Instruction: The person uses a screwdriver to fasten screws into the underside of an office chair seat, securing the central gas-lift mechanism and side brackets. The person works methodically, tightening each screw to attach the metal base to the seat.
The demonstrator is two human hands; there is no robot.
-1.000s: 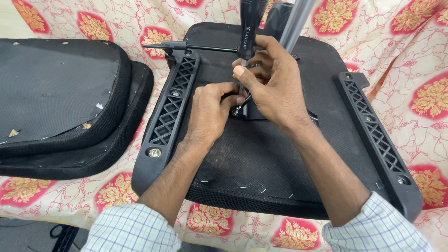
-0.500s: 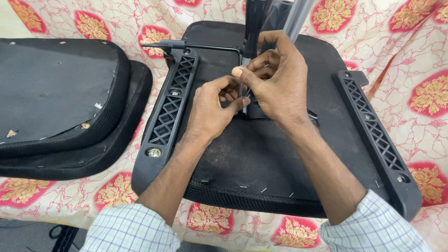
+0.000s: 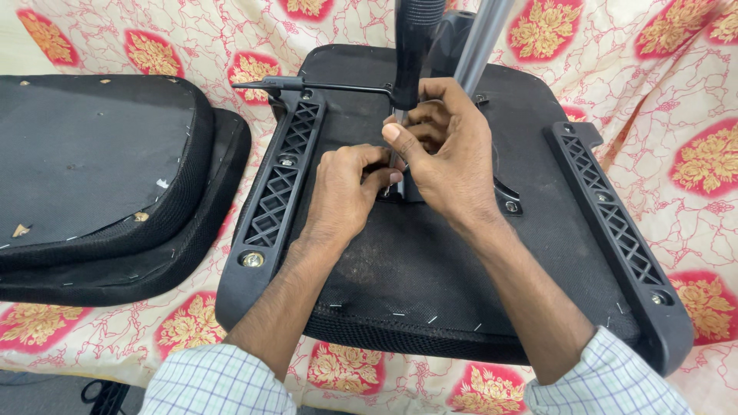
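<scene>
Black metal is where both hands meet, at the bracket fixed in the middle of an upturned chair seat [image 3: 430, 269]. The left hand [image 3: 346, 188] is curled nearly closed, its fingertips pinching something small at the base of the bracket, too hidden to name. The right hand [image 3: 446, 150] is wrapped loosely round the same spot, thumb pressed forward against the left fingers. Doing this well looks to be a matter of holding the small part square to its hole and keeping the wrists low and steady, so nothing slips into the fabric. Above the hands a black grip [image 3: 415, 46] and a grey metal tube [image 3: 480, 42] rise out of view, and a thin lever [image 3: 323, 86] sticks out leftward. Ribbed plastic rails [image 3: 280, 180] flank the seat. Two more seat cushions [image 3: 92, 169] lie stacked to the left on a floral cloth [image 3: 653, 46].
</scene>
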